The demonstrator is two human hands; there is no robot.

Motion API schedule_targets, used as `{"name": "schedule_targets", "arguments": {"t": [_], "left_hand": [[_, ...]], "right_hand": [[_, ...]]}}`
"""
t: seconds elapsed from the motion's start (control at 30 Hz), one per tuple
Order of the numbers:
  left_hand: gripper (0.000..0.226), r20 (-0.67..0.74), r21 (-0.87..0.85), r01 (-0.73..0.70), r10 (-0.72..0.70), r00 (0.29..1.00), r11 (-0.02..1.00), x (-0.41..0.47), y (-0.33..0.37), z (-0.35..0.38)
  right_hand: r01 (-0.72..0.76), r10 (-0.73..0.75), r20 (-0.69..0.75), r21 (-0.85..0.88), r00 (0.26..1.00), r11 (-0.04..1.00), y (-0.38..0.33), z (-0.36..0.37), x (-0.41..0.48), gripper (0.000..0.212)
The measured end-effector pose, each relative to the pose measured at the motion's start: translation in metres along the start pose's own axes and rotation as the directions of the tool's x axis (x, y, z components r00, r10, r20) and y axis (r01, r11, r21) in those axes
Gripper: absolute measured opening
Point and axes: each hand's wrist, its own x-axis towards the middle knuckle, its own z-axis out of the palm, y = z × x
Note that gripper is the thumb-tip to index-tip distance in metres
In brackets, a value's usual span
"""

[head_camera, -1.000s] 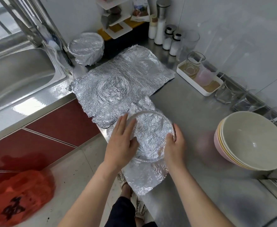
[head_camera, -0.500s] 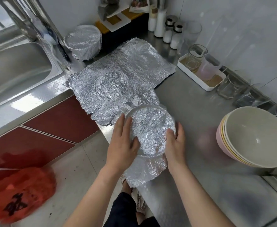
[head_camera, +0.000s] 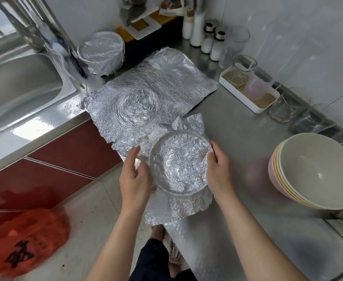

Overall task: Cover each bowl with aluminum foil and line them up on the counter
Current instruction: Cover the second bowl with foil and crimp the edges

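Observation:
A clear glass bowl (head_camera: 179, 162) sits on a crumpled foil sheet (head_camera: 178, 209) at the counter's front edge; foil shows through the glass. My left hand (head_camera: 135, 179) curls round the bowl's left rim and the foil there. My right hand (head_camera: 217, 169) grips the right rim with foil under the fingers. A foil-covered bowl (head_camera: 101, 51) stands at the back by the sink. Larger foil sheets (head_camera: 146, 94) with round bowl imprints lie flat behind the glass bowl. A stack of pale bowls (head_camera: 316, 173) rests at the right.
A steel sink (head_camera: 18, 88) lies at the left. A white tray with glass cups (head_camera: 247, 88), several glasses and spice bottles (head_camera: 209, 39) line the back wall. An orange plastic bag (head_camera: 22, 244) hangs below the counter at the lower left.
The bowl has been turned and tilted slightly between my hands. My left hand slid from over the rim to the bowl's left side; foil at the far edge now stands up.

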Motion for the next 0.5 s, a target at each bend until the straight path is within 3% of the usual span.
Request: {"name": "schedule_targets", "arguments": {"t": [0.07, 0.23, 0.4, 0.5], "left_hand": [[0.04, 0.027, -0.04, 0.074, -0.073, 0.997, 0.996, 0.002, -0.003, -0.003], [0.038, 0.142, 0.086, 0.008, -0.02, 0.99, 0.996, 0.008, -0.001, 0.0], [0.045, 0.148, 0.27, -0.113, 0.075, 0.986, 0.956, 0.017, -0.001, 0.001], [0.05, 0.189, 0.355, -0.228, 0.169, 0.967, 0.907, 0.016, 0.0, 0.007]], "right_hand": [[-0.008, 0.008, -0.018, -0.017, 1.0, 1.0, 0.002, 0.001, -0.001, 0.044], [-0.004, 0.0, -0.098, -0.043, 0.995, 0.999, 0.002, 0.008, -0.008, 0.046], [-0.049, 0.044, -0.093, -0.051, 0.995, 0.997, -0.006, 0.002, -0.015, 0.054], [0.002, -0.013, -0.076, -0.143, 0.997, 0.99, -0.013, -0.009, -0.004, 0.057]]}}
